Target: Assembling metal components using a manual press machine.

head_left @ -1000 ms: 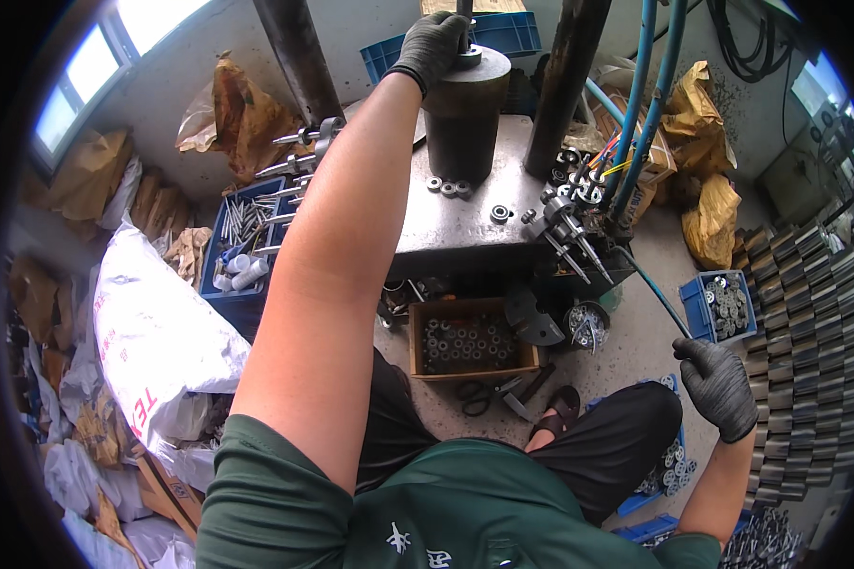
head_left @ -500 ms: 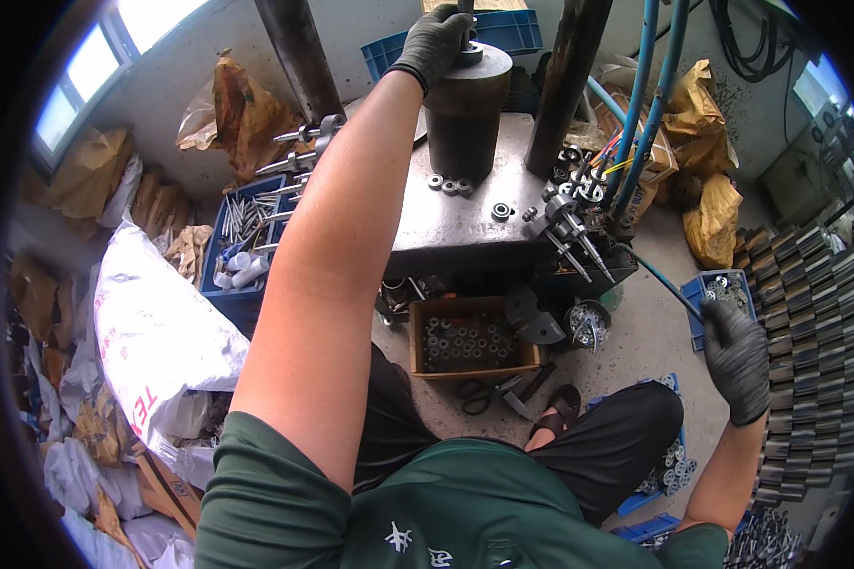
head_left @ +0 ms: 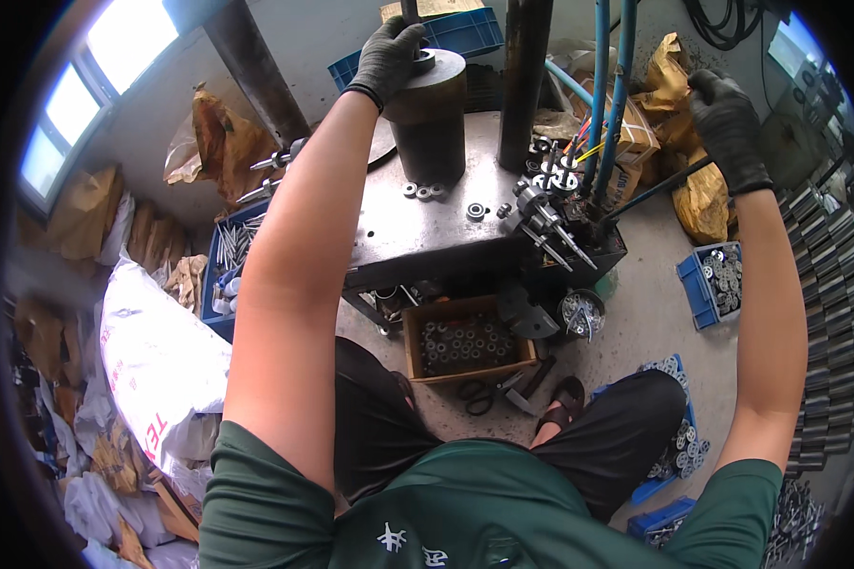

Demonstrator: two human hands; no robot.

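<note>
A dark steel cylinder (head_left: pixel 429 123) stands on the grey press table (head_left: pixel 417 237). My gloved left hand (head_left: pixel 387 57) rests on the cylinder's top, fingers curled around a small round part (head_left: pixel 423 60) that sits there. Far to the right, my gloved right hand (head_left: pixel 727 121) is raised, closed around the end of a thin dark lever (head_left: pixel 657 186) that runs down to the valve block (head_left: pixel 550 223) at the table's right edge. A few loose ring parts (head_left: pixel 425 191) lie on the table in front of the cylinder.
A wooden box of metal rings (head_left: pixel 465 343) sits on the floor under the table. Blue crates of parts stand at the right (head_left: pixel 714 283) and left (head_left: pixel 226 266). Blue hoses (head_left: pixel 609 85) drop beside a column. Stacked metal pieces (head_left: pixel 830 313) line the right; a white sack (head_left: pixel 152 365) lies on the left.
My right hand has risen from low beside the stacked parts up to the lever's end and closed on it. My left hand has stayed on the cylinder top.
</note>
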